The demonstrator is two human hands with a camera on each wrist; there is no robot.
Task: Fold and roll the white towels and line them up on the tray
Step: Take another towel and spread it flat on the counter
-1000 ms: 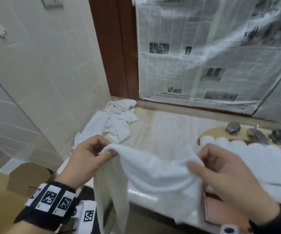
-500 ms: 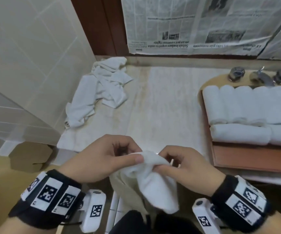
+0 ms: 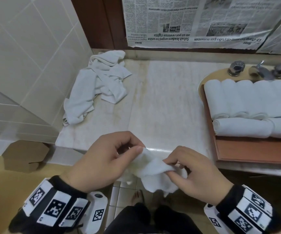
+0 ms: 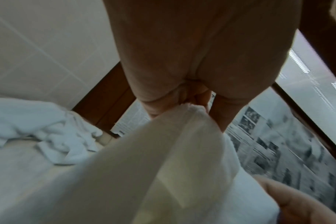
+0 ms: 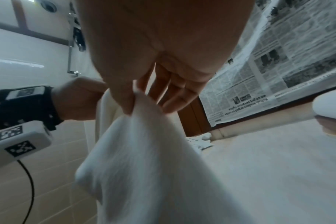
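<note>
A white towel [image 3: 155, 173] hangs in front of the counter's front edge, held by both hands. My left hand [image 3: 106, 159] pinches its upper edge [image 4: 190, 115] between thumb and fingers. My right hand [image 3: 192, 174] pinches the same edge [image 5: 144, 104] a little to the right, thumb against fingertips. The cloth droops below both hands. A wooden tray [image 3: 248, 152] at the right holds several rolled white towels [image 3: 237, 98] in a row, with more rolls [image 3: 242, 130] lying across in front of them. A heap of loose white towels [image 3: 97, 85] lies at the counter's back left.
The marble counter [image 3: 161, 102] spreads between the heap and the tray. A tap with two knobs [image 3: 261, 70] stands behind the tray. Newspaper [image 3: 187, 22] covers the back wall, tiles [image 3: 26, 56] the left wall. A cardboard box [image 3: 24, 156] sits on the floor left.
My hands came together and dropped toward the counter's front edge with the towel, then spread slightly apart along its edge. The view tilted down.
</note>
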